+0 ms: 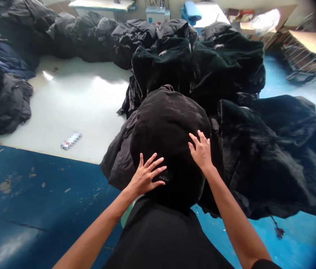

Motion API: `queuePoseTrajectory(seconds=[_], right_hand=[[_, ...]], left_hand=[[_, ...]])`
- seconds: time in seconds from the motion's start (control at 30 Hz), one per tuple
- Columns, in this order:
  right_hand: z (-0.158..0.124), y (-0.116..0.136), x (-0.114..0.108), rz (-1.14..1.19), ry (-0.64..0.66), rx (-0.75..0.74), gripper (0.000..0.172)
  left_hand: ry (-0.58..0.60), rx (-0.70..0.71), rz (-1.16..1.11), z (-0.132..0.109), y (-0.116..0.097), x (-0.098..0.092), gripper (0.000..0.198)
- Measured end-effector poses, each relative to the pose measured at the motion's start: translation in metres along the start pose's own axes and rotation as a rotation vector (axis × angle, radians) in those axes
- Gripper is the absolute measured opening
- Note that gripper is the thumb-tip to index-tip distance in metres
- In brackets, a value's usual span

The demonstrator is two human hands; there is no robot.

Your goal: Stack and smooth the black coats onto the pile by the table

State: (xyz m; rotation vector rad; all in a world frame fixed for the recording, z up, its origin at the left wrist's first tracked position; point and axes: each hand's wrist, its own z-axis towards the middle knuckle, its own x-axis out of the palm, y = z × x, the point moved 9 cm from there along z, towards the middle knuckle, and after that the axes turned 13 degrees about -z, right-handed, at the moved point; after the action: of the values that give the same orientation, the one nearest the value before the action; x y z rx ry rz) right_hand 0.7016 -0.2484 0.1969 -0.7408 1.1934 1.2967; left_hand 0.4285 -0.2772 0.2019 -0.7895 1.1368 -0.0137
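Observation:
A black, plush-faced garment (171, 123) lies bunched in front of me, with a smooth dark fabric side showing at its left. Near its lower edge is a small pale "GUESS" label that appears upside down. My left hand (146, 175) rests on the plush, fingers spread, just left of the label. Over on the right side of the same garment, my right hand (201, 150) lies with its fingers apart. Neither hand grips anything. The garment's underside is hidden.
More black plush garments (266, 149) hang at the right and lie behind. Dark puffy garments (87, 37) line the far side of a white tabletop (71, 97); a blurred small item (71, 140) lies on it. A metal-framed rack (309, 56) stands far right on the blue floor (34, 198).

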Motion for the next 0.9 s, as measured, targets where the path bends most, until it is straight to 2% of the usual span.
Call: queuePoseTrajectory(seconds=[0.03, 0.1, 0.2, 0.37, 0.47, 0.6, 0.7, 0.77, 0.9], right_hand=[[-0.006, 0.009, -0.013, 0.031, -0.05, -0.034, 0.041], [-0.022, 0.031, -0.037, 0.13, -0.12, -0.123, 0.034], [-0.052, 0.061, -0.054, 0.275, -0.095, -0.211, 0.027], [-0.088, 0.077, -0.044, 0.4, 0.041, -0.161, 0.027], [-0.101, 0.083, -0.037, 0.426, 0.126, -0.16, 0.025], [-0.103, 0.089, -0.042, 0.426, 0.149, -0.093, 0.033], [-0.093, 0.089, -0.047, 0.539, 0.147, 0.004, 0.012], [-0.086, 0.087, -0.048, 0.65, 0.171, 0.06, 0.009], [-0.076, 0.085, -0.042, 0.818, 0.282, 0.13, 0.014]], left_hand=[[0.013, -0.014, -0.001, 0.0, -0.003, 0.005, 0.055], [-0.006, -0.063, 0.003, 0.003, -0.004, 0.01, 0.047], [-0.07, -0.114, 0.007, 0.013, -0.002, 0.012, 0.023], [-0.084, -0.136, -0.062, 0.025, -0.005, 0.008, 0.009], [-0.088, -0.224, -0.194, 0.03, -0.007, -0.001, 0.008], [-0.123, -0.357, -0.47, 0.043, -0.011, -0.02, 0.012], [-0.113, -0.429, -0.737, 0.055, -0.015, -0.028, 0.018], [-0.093, -0.477, -0.873, 0.062, -0.016, -0.031, 0.02], [-0.04, -0.541, -0.957, 0.068, -0.015, -0.035, 0.025]])
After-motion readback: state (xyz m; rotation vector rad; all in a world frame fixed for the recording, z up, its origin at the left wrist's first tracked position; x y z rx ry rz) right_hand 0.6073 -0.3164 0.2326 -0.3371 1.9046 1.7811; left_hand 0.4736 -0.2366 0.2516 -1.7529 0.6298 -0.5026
